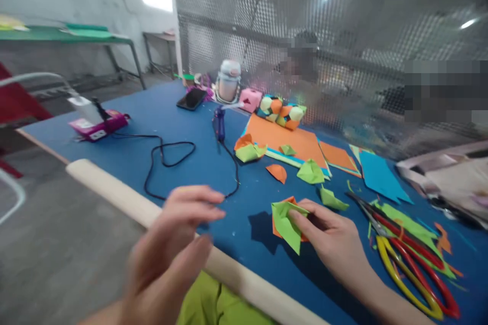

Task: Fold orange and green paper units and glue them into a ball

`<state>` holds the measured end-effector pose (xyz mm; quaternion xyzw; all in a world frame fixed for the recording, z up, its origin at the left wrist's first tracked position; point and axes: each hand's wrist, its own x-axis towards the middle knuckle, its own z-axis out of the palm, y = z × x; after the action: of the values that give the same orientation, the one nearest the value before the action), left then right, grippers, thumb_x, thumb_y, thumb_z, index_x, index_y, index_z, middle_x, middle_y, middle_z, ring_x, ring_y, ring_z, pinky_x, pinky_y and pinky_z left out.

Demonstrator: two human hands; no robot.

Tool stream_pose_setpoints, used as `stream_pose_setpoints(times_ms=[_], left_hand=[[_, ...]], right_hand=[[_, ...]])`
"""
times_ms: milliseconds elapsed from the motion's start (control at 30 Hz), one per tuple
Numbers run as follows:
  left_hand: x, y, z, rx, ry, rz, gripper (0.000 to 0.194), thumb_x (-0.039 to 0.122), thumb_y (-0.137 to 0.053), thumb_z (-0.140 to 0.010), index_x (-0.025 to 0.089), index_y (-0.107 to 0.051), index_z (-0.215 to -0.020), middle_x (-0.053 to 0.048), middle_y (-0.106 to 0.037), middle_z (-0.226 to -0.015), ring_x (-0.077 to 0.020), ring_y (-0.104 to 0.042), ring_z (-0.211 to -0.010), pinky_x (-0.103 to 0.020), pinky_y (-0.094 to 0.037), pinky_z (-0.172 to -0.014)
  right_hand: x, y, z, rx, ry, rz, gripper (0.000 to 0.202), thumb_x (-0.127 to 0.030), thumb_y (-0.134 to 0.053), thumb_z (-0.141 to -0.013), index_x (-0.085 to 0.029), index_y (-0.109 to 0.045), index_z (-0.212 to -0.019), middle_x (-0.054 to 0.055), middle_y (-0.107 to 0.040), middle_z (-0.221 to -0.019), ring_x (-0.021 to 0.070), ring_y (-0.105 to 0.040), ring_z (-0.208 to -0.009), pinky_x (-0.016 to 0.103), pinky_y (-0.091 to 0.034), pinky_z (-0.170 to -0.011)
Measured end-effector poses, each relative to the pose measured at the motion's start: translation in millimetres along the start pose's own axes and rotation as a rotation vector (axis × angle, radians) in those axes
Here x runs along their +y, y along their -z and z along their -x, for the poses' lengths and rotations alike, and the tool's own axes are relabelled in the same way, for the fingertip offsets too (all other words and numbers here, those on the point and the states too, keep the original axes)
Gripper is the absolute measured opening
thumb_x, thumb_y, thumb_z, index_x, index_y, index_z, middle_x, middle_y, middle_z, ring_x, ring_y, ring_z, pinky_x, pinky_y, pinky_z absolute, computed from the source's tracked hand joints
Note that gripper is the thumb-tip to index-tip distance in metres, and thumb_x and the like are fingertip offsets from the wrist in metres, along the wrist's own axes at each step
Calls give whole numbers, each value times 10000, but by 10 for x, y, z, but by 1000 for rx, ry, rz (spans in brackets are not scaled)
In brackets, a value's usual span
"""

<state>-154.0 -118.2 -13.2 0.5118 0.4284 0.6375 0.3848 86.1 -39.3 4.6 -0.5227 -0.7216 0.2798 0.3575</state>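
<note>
My right hand [331, 236] pinches a folded piece of green and orange paper [286, 226] between thumb and fingers, above the blue table. My left hand [171, 254] is raised near the table's front edge, blurred, its fingers apart and nothing between them. Beyond the held paper lie a green folded piece [310, 171], an orange folded piece [276, 173] and a green and orange one [249, 149]. Another green piece [333, 198] rests just past my right hand. To the right are yellow-handled scissors [409, 277] and a red-handled tool [430, 269], partly overlapping.
A purple glue gun [219, 124] stands mid-table, its black cord [152, 162] looping left. A pink power strip [99, 126], phone [191, 99], cup [229, 81] and finished paper balls [280, 111] are farther back. Orange sheets [284, 137] lie stacked. A pale roll [110, 190] lines the front edge.
</note>
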Motion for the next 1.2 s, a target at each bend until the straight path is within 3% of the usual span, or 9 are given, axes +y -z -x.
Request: stream_pose_setpoints(times_ms=[133, 200, 300, 367, 567, 767, 933, 1100, 1200], left_hand=[[197, -336, -667, -256, 214, 44, 221, 273, -602, -779, 193, -606, -984, -63, -592, -1060, -184, -566, -956, -291, -462, -811], [199, -423, -827, -348, 320, 98, 269, 301, -625, -753, 183, -591, -992, -51, -613, -1007, -158, -574, -902, -258, -454, -772], [129, -467, -940, -374, 428, 202, 274, 289, -673, -681, 158, -581, -902, -7, -611, -777, -110, -570, -673, -225, -444, -633], [63, -464, -993, -336, 450, 231, 242, 265, -684, -654, 147, -579, -837, 11, -594, -684, -95, -551, -591, -211, -427, -577], [-107, -412, -1143, -133, 330, 257, 132, 204, -668, -635, 136, -596, -722, 19, -606, -632, -86, -546, -567, -200, -429, -565], [-203, -306, -1193, -43, 312, 248, 122, 186, -661, -613, 122, -626, -712, 21, -598, -591, -77, -522, -517, -194, -408, -518], [-237, -141, -1292, 18, 298, 156, 84, 170, -653, -594, 118, -629, -655, 13, -596, -548, -88, -522, -494, -201, -397, -493], [-275, 121, -1506, 229, 180, 181, 186, 222, -691, -579, 120, -639, -725, -17, -645, -623, -122, -578, -547, -228, -437, -529], [-311, 224, -1550, 295, 159, 243, 216, 226, -705, -562, 114, -631, -731, -27, -652, -645, -131, -594, -577, -237, -453, -556]], right_hand=[[-230, 12, -192, -95, -27, -97, 273, -425, -584, -782, -174, -646, -693, -7, -542, -584, 107, -481, -501, 198, -406, -442], [-344, -35, -286, -111, -8, -141, 284, -438, -590, -771, -168, -655, -710, -6, -546, -572, 110, -488, -503, 202, -417, -450], [-455, -157, -415, -105, 61, -177, 297, -443, -590, -765, -158, -656, -713, -12, -533, -552, 105, -470, -497, 204, -416, -455], [-478, -249, -503, -113, 106, -190, 298, -439, -585, -766, -153, -648, -712, -13, -530, -547, 105, -463, -497, 211, -418, -464], [-414, -477, -777, -82, 166, -175, 257, -397, -565, -764, -154, -645, -735, 6, -583, -602, 129, -508, -548, 237, -425, -516], [-389, -697, -910, -33, 269, -150, 221, -351, -553, -757, -159, -634, -683, 13, -582, -605, 137, -498, -565, 248, -410, -530], [-417, -829, -983, -48, 268, -152, 234, -378, -556, -756, -165, -639, -709, 6, -585, -614, 141, -515, -580, 248, -417, -542], [-450, -939, -1458, -16, 176, -166, 317, -326, -382, -860, -144, -610, -984, 58, -666, -889, 153, -620, -754, 267, -491, -673], [-462, -1115, -1862, 34, 98, -85, 302, -218, -535, -801, -128, -576, -1087, 80, -633, -1047, 188, -597, -938, 297, -484, -782]])
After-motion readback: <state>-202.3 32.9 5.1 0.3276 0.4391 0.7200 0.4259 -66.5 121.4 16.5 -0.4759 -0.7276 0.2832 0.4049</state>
